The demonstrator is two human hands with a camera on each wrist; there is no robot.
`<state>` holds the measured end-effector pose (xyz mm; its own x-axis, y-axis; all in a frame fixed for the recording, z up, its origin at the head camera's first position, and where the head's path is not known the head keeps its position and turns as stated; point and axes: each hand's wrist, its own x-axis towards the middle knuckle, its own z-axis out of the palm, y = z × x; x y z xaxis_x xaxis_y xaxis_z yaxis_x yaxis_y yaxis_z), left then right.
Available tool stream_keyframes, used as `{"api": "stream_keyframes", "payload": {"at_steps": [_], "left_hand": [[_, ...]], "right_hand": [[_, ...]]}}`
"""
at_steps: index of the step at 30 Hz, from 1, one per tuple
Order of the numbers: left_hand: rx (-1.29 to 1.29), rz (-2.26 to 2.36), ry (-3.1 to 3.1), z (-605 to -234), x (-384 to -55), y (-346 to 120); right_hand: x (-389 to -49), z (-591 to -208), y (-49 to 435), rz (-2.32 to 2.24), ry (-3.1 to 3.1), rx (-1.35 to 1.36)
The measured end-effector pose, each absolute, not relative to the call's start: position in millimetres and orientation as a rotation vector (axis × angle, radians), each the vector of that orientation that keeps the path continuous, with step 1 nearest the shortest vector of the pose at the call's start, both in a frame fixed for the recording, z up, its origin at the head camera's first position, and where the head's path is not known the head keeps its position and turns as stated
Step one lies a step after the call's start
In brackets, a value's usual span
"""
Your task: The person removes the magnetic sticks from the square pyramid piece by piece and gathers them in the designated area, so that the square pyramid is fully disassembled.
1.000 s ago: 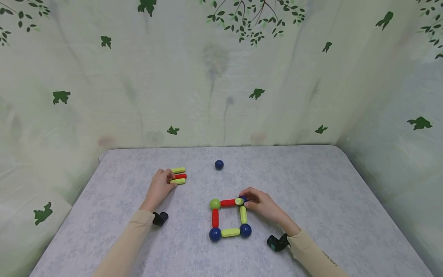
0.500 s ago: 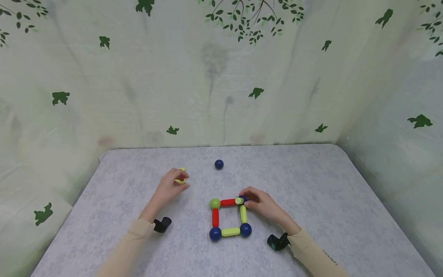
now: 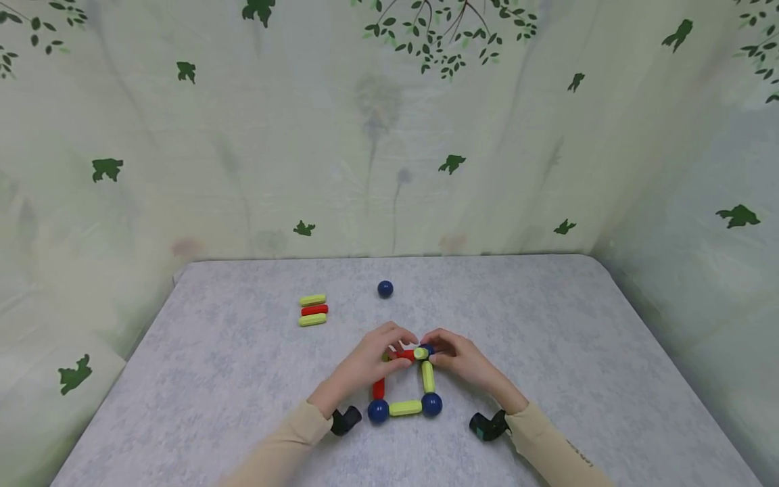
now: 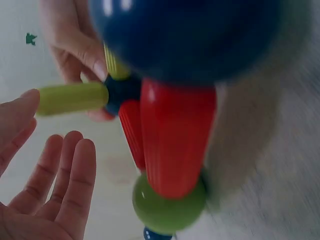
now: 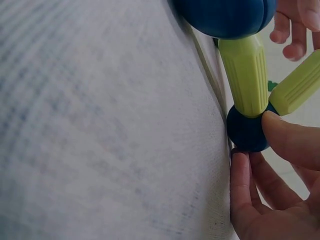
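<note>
A square of balls and rods from a building toy lies on the table. At its far right corner my right hand (image 3: pixel 465 358) pinches a blue ball (image 5: pixel 245 132) between thumb and fingers. From that ball a yellow-green rod (image 3: pixel 420 353) (image 4: pixel 75 97) sticks upward. My left hand (image 3: pixel 371 362) hovers over the far left corner, its fingers spread and holding nothing. In the left wrist view its thumb tip overlaps the free end of that rod. This hand mostly hides the green ball (image 4: pixel 170 205) in the head view. Red rods (image 3: pixel 379 389) form the left and far sides.
Two yellow-green rods (image 3: pixel 313 320) and a red rod (image 3: pixel 314 310) lie side by side at the back left. A loose blue ball (image 3: pixel 385 289) sits near the back of the table (image 3: pixel 517 304). Blue balls (image 3: pixel 431 404) mark the square's near corners.
My left hand has left the loose rods at the back left and come right and nearer, over the square. The three rods still lie there. My right hand stays on the blue ball.
</note>
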<state>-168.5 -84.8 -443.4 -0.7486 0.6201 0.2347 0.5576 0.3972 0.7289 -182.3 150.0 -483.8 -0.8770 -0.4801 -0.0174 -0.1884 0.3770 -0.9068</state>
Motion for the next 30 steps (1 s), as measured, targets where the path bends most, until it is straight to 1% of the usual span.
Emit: {"api": "stream_keyframes", "payload": {"at_steps": [6, 10, 18, 26, 30], "left_hand": [[1.094, 1.199, 2.671, -445.0, -164.2, -68.6], [1.034, 1.260, 2.671, -448.6, -165.2, -69.5], [0.747, 1.567, 2.466, -464.0, -169.9, -90.6], [0.658, 1.626, 2.525, -461.7, -170.9, -114.6], [0.537, 1.665, 2.608, -461.0, -170.9, -133.7]], "right_hand": [[-182.3, -486.1, 151.1, -1.496, 2.380, -0.617], [-181.9, -486.4, 150.8, -1.519, 2.352, -0.611], [-179.2, -482.2, 148.3, -1.514, 2.331, -0.584], [-180.2, -483.2, 149.8, -1.505, 2.337, -0.559], [-179.3, -483.2, 149.6, -1.503, 2.343, -0.550]]}}
